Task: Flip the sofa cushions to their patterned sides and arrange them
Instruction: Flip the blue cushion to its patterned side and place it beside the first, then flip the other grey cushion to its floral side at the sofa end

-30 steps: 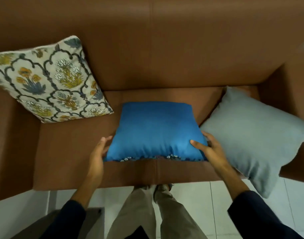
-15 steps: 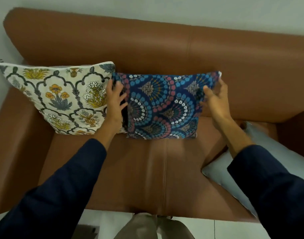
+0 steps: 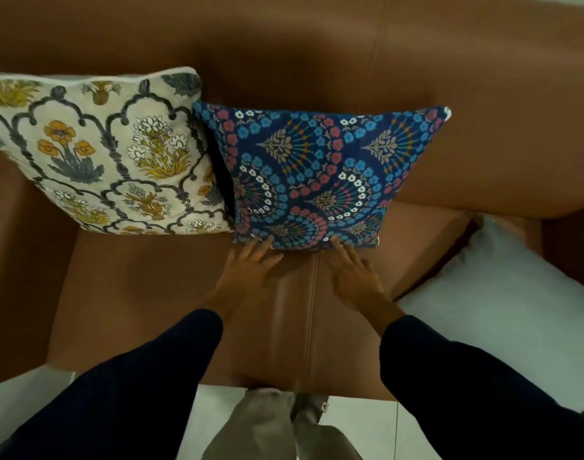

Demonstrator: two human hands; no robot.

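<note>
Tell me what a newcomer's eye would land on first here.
First, the blue patterned cushion propped upright against the brown sofa back, mid-seat, both hands open at its lower edge. Next, the cream floral cushion leaning beside it on the left. The plain grey cushion lies at the right.

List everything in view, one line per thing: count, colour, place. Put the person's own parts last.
sofa: one, brown leather, fills most of the view.
floral cushion: one, cream with yellow and grey flowers, upright against the backrest at the left.
blue patterned cushion: one, dark blue with pink, white and light blue fans, upright at the middle, beside the floral one.
plain cushion: one, pale grey-blue, lying at the right end of the seat.
floor: pale tiles, in front of the sofa.
left hand: one, open, fingertips at the blue cushion's bottom edge.
right hand: one, open, likewise.
sleeves: two, dark navy.
trousers: beige, bottom centre.
</note>
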